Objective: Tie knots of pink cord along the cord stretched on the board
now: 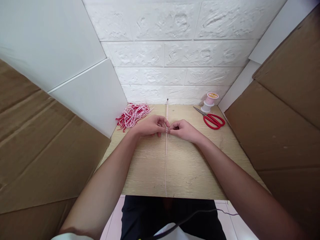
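Observation:
A thin pink cord [165, 160] runs straight down the middle of the wooden table [140, 173], from the back wall to the front edge. My left hand [150, 126] and my right hand [183, 130] meet over it near the far part of the table. Both hands pinch the cord where a knotted, braided section [167, 110] ends, fingertips almost touching each other. Short loose strand ends hang just below the pinch.
A pile of red and pink cords [131, 115] lies at the back left. Red-handled scissors [212, 120] and a spool of pink thread [209, 101] sit at the back right. Cardboard panels [280, 110] and white boards wall in both sides.

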Action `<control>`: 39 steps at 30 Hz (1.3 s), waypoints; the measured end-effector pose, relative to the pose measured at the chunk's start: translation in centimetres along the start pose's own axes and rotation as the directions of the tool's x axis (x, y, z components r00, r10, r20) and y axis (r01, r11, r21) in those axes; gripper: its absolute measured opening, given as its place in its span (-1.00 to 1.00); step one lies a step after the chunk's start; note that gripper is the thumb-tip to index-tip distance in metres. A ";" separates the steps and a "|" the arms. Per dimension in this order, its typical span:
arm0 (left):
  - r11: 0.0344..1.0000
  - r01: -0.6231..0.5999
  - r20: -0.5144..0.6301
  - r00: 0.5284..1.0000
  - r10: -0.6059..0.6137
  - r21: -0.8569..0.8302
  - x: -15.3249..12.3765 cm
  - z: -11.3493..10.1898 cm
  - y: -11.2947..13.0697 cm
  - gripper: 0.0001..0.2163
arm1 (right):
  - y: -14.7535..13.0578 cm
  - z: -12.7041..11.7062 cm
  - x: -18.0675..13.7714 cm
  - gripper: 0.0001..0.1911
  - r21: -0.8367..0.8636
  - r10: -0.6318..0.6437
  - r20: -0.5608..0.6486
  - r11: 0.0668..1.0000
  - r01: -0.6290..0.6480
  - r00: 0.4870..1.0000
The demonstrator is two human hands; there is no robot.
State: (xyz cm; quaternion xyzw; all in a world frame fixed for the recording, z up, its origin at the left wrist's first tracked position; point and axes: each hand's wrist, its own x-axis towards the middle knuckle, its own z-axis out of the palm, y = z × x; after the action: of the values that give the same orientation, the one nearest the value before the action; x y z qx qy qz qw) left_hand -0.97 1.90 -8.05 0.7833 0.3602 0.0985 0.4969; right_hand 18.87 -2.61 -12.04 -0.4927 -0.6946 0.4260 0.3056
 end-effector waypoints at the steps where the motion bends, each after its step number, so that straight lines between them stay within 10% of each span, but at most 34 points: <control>1: 1.000 0.006 0.001 1.000 -0.006 -0.004 0.0 0.0 0.0 -0.69 | 0.1 0.0 0.0 -0.73 0.002 0.002 -0.004 1.000 -0.002 1.000; 11: 0.958 0.284 0.129 0.950 -0.286 0.032 -1.0 -1.0 0.2 -0.51 | 0.9 0.3 0.3 -0.79 -0.032 -0.043 -0.038 0.999 0.042 0.998; 39: 0.970 0.217 0.112 0.967 -0.229 0.108 -0.6 0.2 0.7 -0.76 | 0.4 0.4 0.2 -0.76 -0.024 -0.026 -0.052 0.999 0.025 0.998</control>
State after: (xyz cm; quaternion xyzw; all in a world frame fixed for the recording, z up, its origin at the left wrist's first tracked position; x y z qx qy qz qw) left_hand -0.96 1.17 -7.49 0.7651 0.4189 -0.0239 0.4885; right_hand 18.67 -2.45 -12.59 -0.4983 -0.6974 0.4011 0.3233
